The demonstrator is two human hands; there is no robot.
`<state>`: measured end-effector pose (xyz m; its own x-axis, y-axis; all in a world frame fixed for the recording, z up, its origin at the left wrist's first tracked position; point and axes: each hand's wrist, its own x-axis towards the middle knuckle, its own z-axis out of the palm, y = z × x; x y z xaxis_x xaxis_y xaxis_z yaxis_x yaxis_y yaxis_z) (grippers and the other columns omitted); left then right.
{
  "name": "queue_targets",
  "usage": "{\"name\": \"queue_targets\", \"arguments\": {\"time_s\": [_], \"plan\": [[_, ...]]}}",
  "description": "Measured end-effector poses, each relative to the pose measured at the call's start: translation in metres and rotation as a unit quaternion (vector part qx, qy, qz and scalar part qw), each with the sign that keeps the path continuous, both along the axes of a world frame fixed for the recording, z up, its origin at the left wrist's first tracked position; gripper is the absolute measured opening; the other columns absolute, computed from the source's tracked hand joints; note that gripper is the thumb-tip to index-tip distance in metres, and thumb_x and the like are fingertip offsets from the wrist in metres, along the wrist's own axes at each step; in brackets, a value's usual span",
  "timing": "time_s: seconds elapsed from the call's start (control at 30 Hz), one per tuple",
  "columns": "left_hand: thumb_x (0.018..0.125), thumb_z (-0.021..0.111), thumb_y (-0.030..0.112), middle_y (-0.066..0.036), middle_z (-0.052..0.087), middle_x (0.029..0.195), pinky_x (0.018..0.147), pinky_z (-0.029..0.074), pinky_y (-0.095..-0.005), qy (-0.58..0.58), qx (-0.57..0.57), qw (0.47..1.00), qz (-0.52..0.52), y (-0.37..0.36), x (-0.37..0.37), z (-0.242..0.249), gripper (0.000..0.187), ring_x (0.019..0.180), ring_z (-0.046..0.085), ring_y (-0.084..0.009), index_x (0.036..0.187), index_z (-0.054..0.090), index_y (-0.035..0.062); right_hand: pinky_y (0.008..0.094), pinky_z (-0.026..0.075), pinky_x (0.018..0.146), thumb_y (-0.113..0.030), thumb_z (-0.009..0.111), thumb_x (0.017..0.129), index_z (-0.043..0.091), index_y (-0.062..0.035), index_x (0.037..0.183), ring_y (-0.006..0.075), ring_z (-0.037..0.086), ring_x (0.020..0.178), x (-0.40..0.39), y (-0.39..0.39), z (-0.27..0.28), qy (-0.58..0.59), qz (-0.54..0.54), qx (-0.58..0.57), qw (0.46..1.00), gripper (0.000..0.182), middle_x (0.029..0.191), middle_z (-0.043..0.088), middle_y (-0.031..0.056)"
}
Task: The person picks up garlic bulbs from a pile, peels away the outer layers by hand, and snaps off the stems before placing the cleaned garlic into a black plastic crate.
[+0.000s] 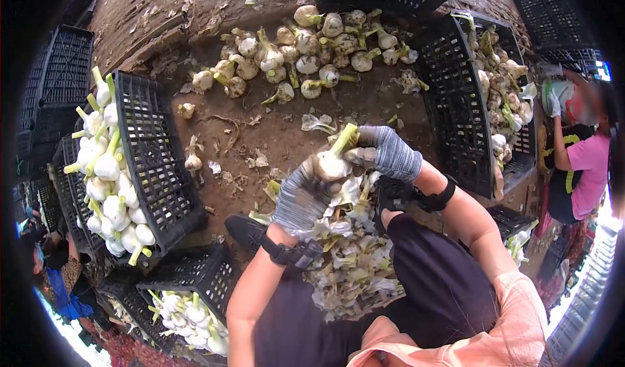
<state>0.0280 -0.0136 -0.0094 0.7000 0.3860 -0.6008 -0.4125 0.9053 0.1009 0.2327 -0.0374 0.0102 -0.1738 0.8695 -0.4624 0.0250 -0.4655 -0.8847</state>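
1. Yellow marks on the dark garment [568, 147] of a co-worker [589, 165], at the right edge of the frame, are too small to make out as writing.
2. The garlic bulb [332, 166] is at the centre of the frame: rounded, whitish, with a thick pale-green stalk [344, 138] pointing up and slightly right, its end pale and blunt.
3. The left hand [301, 201], in a grey, dirt-darkened glove, is closed around the bulb's left side and underside.
4. The right hand [390, 151], gloved alike, has bent fingers against the bulb's right side, beside the stalk; I cannot tell whether they pinch anything.
5. Below the hands, lower centre, lies a heap of pale peelings [355, 263].
6. Dirtier loose bulbs [306, 45] lie on the ground, upper centre.
7. At left, a black crate [159, 152] holds cleaner white bulbs [112, 172]; at upper right, another crate [449, 100] holds browner bulbs [500, 94].
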Motion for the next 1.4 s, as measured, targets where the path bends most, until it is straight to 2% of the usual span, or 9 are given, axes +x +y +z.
{"name": "queue_targets", "arguments": {"time_s": [0.23,0.3,0.4,0.67,0.77,0.97,1.03,1.13,1.4], "plan": [[0.092,0.046,0.035,-0.006,0.056,0.109,0.060,0.051,-0.0235,0.050,0.040,0.998,0.024,0.000,0.011,0.002,0.040,0.083,0.058,-0.0144,0.122,0.047,0.0076,0.0293,0.048,0.076,-0.009,0.064,0.078,0.059,-0.0031,0.111,0.0116,0.056,0.087,-0.006,-0.012,-0.004,-0.130,0.040,0.121,0.983,0.033,0.097,0.062,0.0033],[0.091,0.051,0.030,-0.009,0.052,0.118,0.081,0.051,-0.0306,0.011,0.041,0.998,0.036,0.004,0.007,0.002,0.042,0.098,0.056,-0.0201,0.123,0.044,0.0039,0.0290,0.048,0.075,-0.010,0.065,0.078,0.056,-0.0009,0.113,0.0108,0.055,0.090,-0.008,-0.014,-0.015,-0.067,0.004,0.113,0.991,0.037,0.097,0.061,0.0047],[0.078,0.070,0.026,-0.007,0.054,0.104,0.059,0.048,-0.0186,0.185,0.303,0.935,-0.013,0.002,0.012,0.007,0.065,0.085,0.056,-0.0114,0.129,0.037,0.0054,0.0282,0.048,0.076,-0.014,0.065,0.080,0.053,0.0002,0.111,0.0112,0.056,0.088,-0.018,-0.012,-0.005,-0.039,-0.057,0.026,0.997,0.036,0.094,0.060,0.0060],[0.081,0.062,0.020,-0.005,0.060,0.097,0.058,0.048,-0.0168,0.081,0.137,0.987,0.004,0.004,-0.004,0.011,0.042,0.075,0.058,-0.0085,0.117,0.051,0.0019,0.0355,0.048,0.075,-0.020,0.066,0.077,0.063,-0.0057,0.094,0.0297,0.061,0.079,0.003,-0.011,-0.044,-0.386,-0.036,0.070,0.919,0.023,0.082,0.063,0.0158],[0.080,0.063,0.022,-0.002,0.061,0.088,0.062,0.053,-0.0181,0.061,0.084,0.994,-0.028,0.010,-0.009,0.009,0.042,0.072,0.060,-0.0095,0.115,0.052,0.0028,0.0378,0.047,0.080,-0.030,0.060,0.081,0.062,-0.0071,0.103,0.0326,0.058,0.089,0.023,-0.026,-0.065,-0.441,0.023,0.180,0.879,0.032,0.102,0.059,0.0165],[0.077,0.066,0.019,-0.008,0.056,0.106,0.061,0.050,-0.0203,0.113,0.206,0.972,-0.022,0.003,0.002,0.003,0.059,0.084,0.059,-0.0130,0.127,0.039,0.0023,0.0371,0.044,0.088,-0.028,0.064,0.079,0.060,-0.0048,0.109,0.0299,0.053,0.104,-0.014,0.001,0.003,-0.202,0.043,0.184,0.961,0.038,0.116,0.053,0.0180],[0.075,0.070,0.020,-0.008,0.056,0.106,0.061,0.050,-0.0209,0.179,0.321,0.930,-0.022,0.004,0.005,0.004,0.062,0.083,0.058,-0.0126,0.127,0.040,0.0032,0.0344,0.046,0.085,-0.025,0.065,0.078,0.061,-0.0036,0.104,0.0256,0.058,0.097,-0.020,0.001,-0.005,-0.272,0.034,0.236,0.932,0.033,0.108,0.059,0.0163],[0.073,0.071,0.020,-0.007,0.056,0.107,0.062,0.050,-0.0219,0.155,0.260,0.952,-0.040,0.001,-0.005,0.003,0.062,0.082,0.058,-0.0117,0.126,0.042,0.0033,0.0294,0.050,0.074,-0.015,0.065,0.078,0.064,-0.0024,0.096,0.0151,0.062,0.077,-0.018,0.002,-0.006,-0.042,-0.035,0.105,0.993,0.022,0.085,0.066,0.0096],[0.065,0.070,0.016,-0.007,0.057,0.105,0.077,0.052,-0.0277,0.061,0.240,0.968,-0.033,0.003,-0.004,0.022,0.067,0.091,0.060,-0.0173,0.126,0.045,0.0048,0.0324,0.049,0.075,-0.016,0.063,0.079,0.063,-0.0056,0.101,0.0203,0.062,0.084,0.022,-0.015,-0.074,-0.169,-0.111,-0.053,0.978,0.025,0.091,0.064,0.0131]]}}
